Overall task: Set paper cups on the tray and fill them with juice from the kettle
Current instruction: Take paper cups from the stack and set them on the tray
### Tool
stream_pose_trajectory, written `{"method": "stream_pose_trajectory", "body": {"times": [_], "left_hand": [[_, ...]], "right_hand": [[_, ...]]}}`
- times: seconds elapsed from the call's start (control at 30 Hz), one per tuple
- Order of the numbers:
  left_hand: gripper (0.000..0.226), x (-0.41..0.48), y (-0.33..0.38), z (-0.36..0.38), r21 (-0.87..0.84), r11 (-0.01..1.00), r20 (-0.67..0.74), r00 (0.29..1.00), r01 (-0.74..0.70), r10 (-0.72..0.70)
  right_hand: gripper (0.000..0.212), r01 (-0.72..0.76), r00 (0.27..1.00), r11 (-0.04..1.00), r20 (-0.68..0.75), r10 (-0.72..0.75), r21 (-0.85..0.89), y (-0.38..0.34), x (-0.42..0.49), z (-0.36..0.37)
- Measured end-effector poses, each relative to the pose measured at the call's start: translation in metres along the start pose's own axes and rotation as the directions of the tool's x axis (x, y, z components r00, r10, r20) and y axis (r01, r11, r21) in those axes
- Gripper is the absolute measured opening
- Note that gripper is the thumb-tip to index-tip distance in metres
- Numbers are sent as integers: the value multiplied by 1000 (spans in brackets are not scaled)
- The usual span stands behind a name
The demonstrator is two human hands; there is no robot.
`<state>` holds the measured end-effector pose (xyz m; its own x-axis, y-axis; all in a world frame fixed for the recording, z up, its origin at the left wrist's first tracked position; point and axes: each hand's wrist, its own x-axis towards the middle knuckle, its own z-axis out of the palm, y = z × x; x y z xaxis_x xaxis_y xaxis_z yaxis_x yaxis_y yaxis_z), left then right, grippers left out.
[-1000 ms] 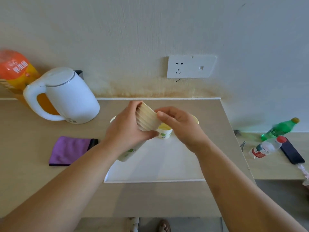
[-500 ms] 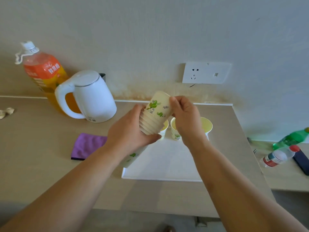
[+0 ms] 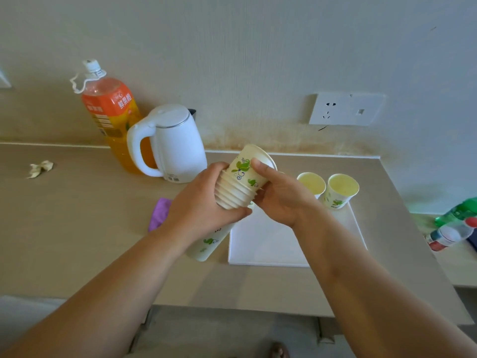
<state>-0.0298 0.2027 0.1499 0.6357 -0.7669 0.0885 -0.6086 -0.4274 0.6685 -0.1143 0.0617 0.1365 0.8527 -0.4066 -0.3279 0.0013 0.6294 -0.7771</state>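
My left hand (image 3: 204, 210) grips a stack of paper cups (image 3: 233, 193) with green leaf prints, held tilted above the counter. My right hand (image 3: 281, 197) pinches the outermost cup (image 3: 246, 169) at the stack's upper end, thumb on its side. Two single cups (image 3: 311, 183) (image 3: 340, 191) stand upright at the far right corner of the white tray (image 3: 271, 244). The white kettle (image 3: 175, 143) stands at the back left of the tray, handle toward the left.
A large orange juice bottle (image 3: 108, 109) stands behind the kettle. A purple cloth (image 3: 160, 213) lies left of the tray, crumpled paper (image 3: 40, 169) farther left. A green bottle (image 3: 456, 211) and a clear bottle (image 3: 450, 235) lie on a lower shelf at right. A wall socket (image 3: 346, 109) is above.
The view has shifted left and up. The stack has turned more upright in my hands, and my right hand now pinches the end cup; two cups on the tray have come into view.
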Motion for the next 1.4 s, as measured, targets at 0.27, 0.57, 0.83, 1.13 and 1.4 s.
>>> {"method": "stream_pose_trajectory", "body": {"times": [0.27,0.57,0.83,1.13,1.4], "left_hand": [[87,-7,-38,-9,44,987,-16,988,157,-156],[90,-17,-65,-7,28,977,25,977,212,-213],[86,-21,-68,-6,102,976,42,979,193,-199],[84,-25,-62,2,105,972,58,975,209,-216],[85,-24,-60,1,102,971,56,973,217,-223]], "right_hand": [[46,225,892,974,-399,-212,-14,16,-4,-28],[77,128,908,809,-261,-328,-574,91,14,-51],[82,65,904,721,-265,-335,-690,121,41,-59],[74,3,907,629,-263,-329,-777,139,49,-78],[68,-56,891,473,-258,-373,-879,139,61,-70]]}}
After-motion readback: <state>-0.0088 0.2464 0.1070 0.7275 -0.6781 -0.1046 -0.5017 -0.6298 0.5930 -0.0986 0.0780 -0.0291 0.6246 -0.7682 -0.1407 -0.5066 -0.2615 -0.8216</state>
